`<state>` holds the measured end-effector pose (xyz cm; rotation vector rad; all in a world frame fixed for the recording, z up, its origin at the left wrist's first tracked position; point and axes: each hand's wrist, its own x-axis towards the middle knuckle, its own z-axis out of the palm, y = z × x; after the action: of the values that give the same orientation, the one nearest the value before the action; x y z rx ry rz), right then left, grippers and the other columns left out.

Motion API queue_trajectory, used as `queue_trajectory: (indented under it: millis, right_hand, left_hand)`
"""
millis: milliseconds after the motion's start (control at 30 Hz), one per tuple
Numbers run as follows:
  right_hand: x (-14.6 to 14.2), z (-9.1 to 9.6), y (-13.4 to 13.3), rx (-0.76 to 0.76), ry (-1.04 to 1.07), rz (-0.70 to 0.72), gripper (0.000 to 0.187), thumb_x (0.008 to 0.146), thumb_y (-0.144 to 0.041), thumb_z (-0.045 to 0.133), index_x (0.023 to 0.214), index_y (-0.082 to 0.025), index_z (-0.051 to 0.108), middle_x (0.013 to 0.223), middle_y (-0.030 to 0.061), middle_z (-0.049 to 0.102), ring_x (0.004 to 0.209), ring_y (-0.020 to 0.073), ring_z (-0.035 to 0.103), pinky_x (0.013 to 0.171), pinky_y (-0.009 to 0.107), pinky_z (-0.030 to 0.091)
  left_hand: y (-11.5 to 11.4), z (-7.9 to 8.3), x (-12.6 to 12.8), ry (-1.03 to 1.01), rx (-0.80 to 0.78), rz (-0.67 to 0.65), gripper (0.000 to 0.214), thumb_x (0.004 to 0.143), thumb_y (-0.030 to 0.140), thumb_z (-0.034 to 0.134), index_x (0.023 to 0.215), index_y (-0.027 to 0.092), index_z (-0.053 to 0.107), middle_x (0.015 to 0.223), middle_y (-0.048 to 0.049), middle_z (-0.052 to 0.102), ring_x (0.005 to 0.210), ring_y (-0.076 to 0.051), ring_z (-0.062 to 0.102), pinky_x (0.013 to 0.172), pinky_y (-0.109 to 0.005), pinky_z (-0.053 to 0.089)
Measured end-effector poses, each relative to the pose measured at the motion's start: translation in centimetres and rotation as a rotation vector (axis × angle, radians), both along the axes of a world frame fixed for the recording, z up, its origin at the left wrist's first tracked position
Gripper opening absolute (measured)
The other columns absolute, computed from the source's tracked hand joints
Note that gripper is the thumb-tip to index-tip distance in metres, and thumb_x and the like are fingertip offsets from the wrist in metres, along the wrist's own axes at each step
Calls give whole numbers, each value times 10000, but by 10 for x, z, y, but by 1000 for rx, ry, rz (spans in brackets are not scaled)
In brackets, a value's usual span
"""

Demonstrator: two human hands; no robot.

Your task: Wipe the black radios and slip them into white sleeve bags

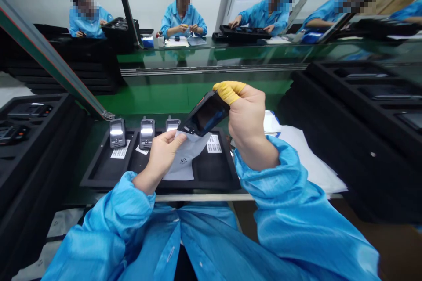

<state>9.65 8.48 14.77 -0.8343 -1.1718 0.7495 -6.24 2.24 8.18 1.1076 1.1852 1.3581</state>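
Observation:
My right hand [248, 123], with a yellow cot on one fingertip, grips the upper end of a black handheld device [205, 115] tilted above the tray. My left hand [164, 153] pinches the mouth of a clear plastic bag [185, 160] at the device's lower end. The lower end sits at the bag's opening. Below them lies a black tray [105, 170] with three upright devices [146, 132] at its far edge and white labels [214, 144] beside them.
Black foam trays [23, 140] with devices stand at my left, and stacked black trays [369, 109] at my right. White sheets [306, 158] lie to the right of the tray. Beyond a green conveyor [184, 92], several people in blue coats work at a bench.

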Motion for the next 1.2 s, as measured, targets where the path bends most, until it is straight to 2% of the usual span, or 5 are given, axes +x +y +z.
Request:
queue_trajectory:
  millis: [367, 667, 967, 1100, 1200]
  right_hand:
    - [-7, 3, -12, -163, -64, 124, 194, 617, -363, 778, 658, -188, 704, 677, -20, 670, 665, 120, 593, 647, 276, 494]
    - [1, -1, -32, -110, -337, 195, 335, 650, -504, 763, 800, -205, 740, 867, 30, 723, 867, 176, 652, 861, 351, 506]
    - [108, -27, -15, -64, -170, -296, 316, 748, -519, 683, 853, -224, 724, 872, 8, 723, 894, 154, 658, 899, 343, 514]
    - [177, -58, 0, -224, -242, -559, 184, 783, -326, 668, 880, -175, 710, 879, 29, 722, 867, 162, 657, 858, 342, 519]
    - [221, -84, -1, -478, -400, -675, 141, 762, -188, 662, 886, -134, 702, 938, 67, 718, 909, 184, 654, 897, 350, 493]
  left_hand:
    - [4, 9, 2, -62, 32, -9, 508, 568, 577, 802, 875, 174, 763, 802, -53, 744, 717, -177, 643, 658, -280, 503]
    - [13, 32, 27, -24, 299, 201, 305, 736, 491, 723, 799, 195, 760, 806, -36, 746, 792, -183, 673, 715, -281, 513]
    - [8, 78, 72, -286, 201, -15, 179, 763, 356, 747, 773, 187, 685, 789, -10, 708, 892, -222, 694, 787, -345, 546]
    - [37, 54, 85, -393, 43, -40, 173, 764, 296, 742, 726, 172, 627, 752, -9, 698, 756, -152, 673, 753, -292, 546]
    - [62, 17, 90, -338, -125, 128, 226, 770, 287, 724, 656, 173, 566, 638, 12, 635, 655, -111, 624, 721, -245, 528]
